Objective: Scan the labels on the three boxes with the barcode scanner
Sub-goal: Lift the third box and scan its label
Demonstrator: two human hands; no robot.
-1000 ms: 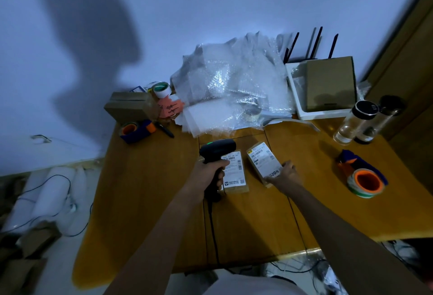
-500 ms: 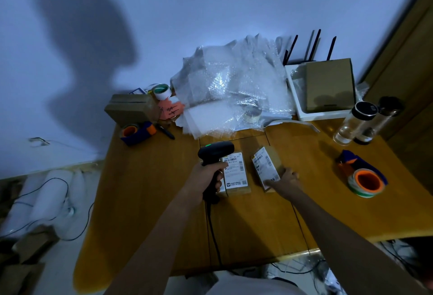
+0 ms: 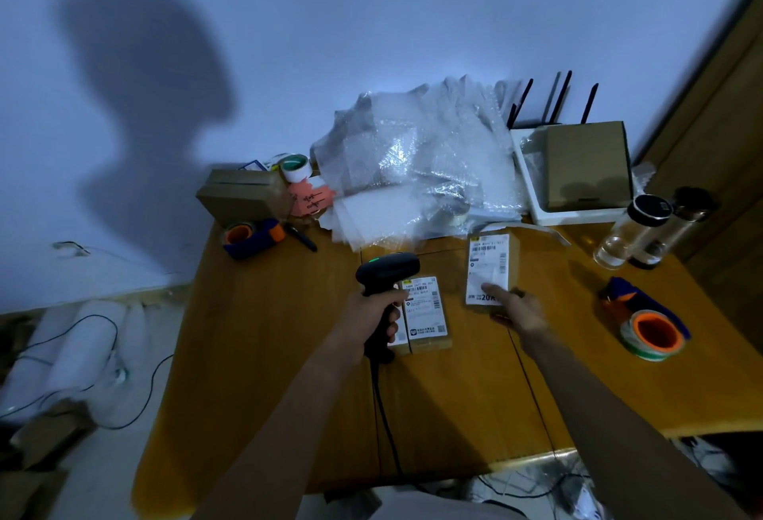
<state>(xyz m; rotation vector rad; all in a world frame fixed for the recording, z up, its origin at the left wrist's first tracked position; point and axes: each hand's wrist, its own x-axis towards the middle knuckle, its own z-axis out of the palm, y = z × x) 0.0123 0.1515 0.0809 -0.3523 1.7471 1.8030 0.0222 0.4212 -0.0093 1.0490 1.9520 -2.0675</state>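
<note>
Wood table [image 3: 264, 354]: left hand [image 3: 371, 313] grips scanner [image 3: 386, 272], right hand [image 3: 518, 309] fingertips on box [image 3: 489, 267].

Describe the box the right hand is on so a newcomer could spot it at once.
On the wooden table, look just in front of the bubble wrap pile. The small brown box lies there under the right hand. Unlike the box beside the scanner in the left hand, its white label ends in a bold "20".

black scanner [image 3: 387, 272] upright; two labelled boxes [image 3: 425, 315] [image 3: 489, 270] flat.
</note>
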